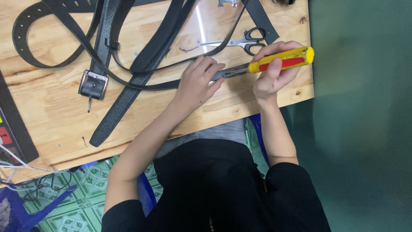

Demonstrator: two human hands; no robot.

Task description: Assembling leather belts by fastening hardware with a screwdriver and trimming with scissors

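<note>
The black belt end (223, 74) is lying flat on the wooden tabletop (51, 107), its long axis running left to right between the two hands. The left hand (198, 81) is pressing it down, fingers (210, 66) together on top. The right hand (272, 71), just beside, is gripping a yellow-and-red screwdriver (283, 61) whose shaft is pointing left along the strap. Scissors (240, 42) are lying just beyond.
</note>
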